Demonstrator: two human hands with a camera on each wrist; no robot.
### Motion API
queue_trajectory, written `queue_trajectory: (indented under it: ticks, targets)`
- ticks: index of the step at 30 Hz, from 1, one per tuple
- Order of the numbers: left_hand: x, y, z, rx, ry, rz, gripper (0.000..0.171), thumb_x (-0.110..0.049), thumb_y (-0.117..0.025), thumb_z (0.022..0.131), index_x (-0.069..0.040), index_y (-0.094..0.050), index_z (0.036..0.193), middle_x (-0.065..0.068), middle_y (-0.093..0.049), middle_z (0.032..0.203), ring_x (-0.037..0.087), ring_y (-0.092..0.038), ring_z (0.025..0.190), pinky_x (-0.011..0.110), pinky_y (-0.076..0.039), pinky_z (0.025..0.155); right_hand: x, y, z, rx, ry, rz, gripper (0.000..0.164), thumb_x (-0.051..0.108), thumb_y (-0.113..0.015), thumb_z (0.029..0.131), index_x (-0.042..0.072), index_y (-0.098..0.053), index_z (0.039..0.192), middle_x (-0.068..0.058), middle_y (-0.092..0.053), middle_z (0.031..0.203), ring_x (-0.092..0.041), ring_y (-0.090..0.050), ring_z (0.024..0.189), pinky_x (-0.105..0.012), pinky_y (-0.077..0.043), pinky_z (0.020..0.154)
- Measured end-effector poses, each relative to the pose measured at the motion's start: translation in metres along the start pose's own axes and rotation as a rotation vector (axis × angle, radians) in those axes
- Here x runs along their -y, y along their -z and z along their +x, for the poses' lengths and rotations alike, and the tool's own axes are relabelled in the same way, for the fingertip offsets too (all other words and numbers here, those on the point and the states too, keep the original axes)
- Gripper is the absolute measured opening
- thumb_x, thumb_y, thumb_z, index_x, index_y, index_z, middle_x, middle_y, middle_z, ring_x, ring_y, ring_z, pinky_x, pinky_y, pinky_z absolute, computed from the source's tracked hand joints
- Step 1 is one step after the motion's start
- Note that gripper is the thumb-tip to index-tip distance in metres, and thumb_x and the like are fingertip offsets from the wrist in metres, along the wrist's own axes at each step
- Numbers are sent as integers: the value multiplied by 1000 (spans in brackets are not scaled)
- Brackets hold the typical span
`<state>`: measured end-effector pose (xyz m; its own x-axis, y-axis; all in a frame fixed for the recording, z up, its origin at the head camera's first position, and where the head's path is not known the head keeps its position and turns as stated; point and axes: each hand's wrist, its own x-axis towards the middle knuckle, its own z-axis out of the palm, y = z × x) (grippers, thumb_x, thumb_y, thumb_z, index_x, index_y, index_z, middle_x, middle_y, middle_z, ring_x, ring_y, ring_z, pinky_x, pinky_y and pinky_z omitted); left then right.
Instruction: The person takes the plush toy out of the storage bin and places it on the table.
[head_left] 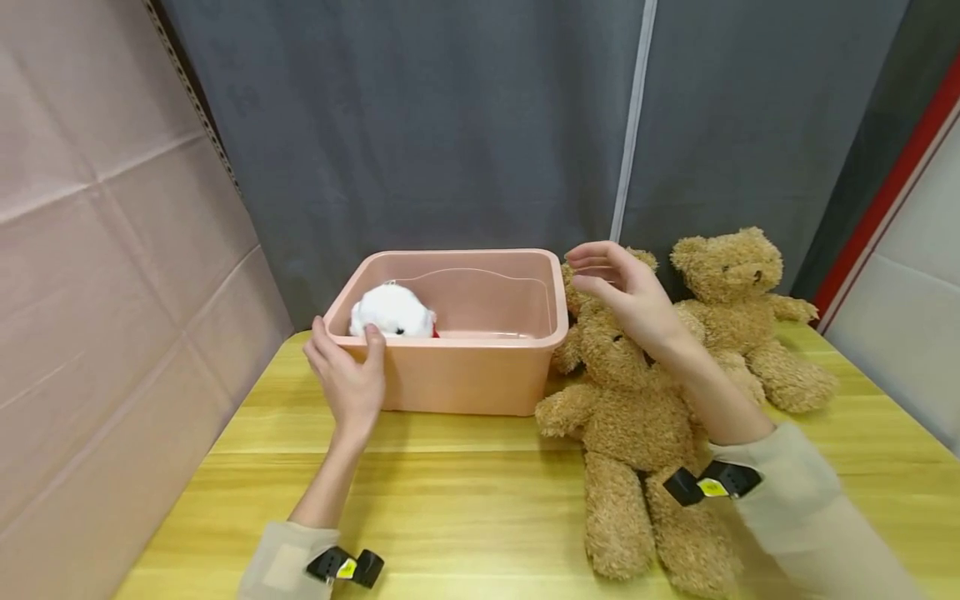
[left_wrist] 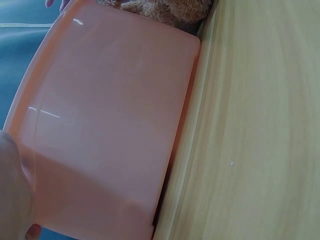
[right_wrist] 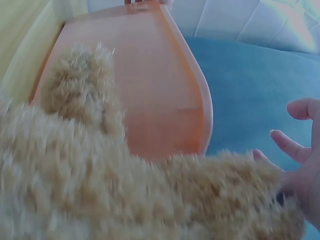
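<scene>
A pink plastic bin [head_left: 457,375] stands on the table, holding a white plush toy [head_left: 393,310] with a bit of red at its left end. My left hand [head_left: 348,379] grips the bin's front left corner, thumb over the front rim and fingers along the left side. Just right of the bin, my right hand [head_left: 630,292] is raised with loosely bent fingers and holds nothing. It overlaps the head of the front brown teddy bear [head_left: 637,425]. In the right wrist view, bear fur [right_wrist: 225,190] fills the lower part, with the right hand [right_wrist: 302,160] at the edge.
Another teddy bear [head_left: 738,308] sits behind on the right, and more brown fur shows between the front bear and the bin. A grey curtain [head_left: 450,125] hangs behind the wooden table [head_left: 450,517]. Pale panels [head_left: 112,292] stand along the left side.
</scene>
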<state>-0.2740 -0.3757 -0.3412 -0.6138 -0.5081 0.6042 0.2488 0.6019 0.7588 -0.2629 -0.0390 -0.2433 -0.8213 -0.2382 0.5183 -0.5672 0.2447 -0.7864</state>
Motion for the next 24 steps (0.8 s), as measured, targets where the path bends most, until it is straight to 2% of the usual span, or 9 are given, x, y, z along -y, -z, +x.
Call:
queue_trajectory:
  ticks: [11,18,24]
  targets:
    - [0,1,-1,2,-6,-4,82,-48,-56,81,-6,-22,142,17,-32,126,31,-35,113,46,-31,94,-5,-42,19,78,34,95,36,12,-59,87,2,-50,121,-8,-55,117,-30,-51,108,-41,-38,92]
    - [1,2,-1,-4,-9,-8,82,-48,-56,81,-5,-22,142,17,-32,126,31,-35,112,46,-31,94,-9,-75,33,120,46,84,35,12,-61,86,4,-52,118,-9,-56,112,-22,-53,105,-35,-39,92]
    - [0,1,-1,-7,-21,-1,82,-49,-56,81,-5,-23,142,18,-32,126,32,-35,113,46,-30,95,-9,-94,44,123,52,51,34,12,-62,85,4,-53,117,-11,-57,109,-26,-53,104,-34,-39,91]
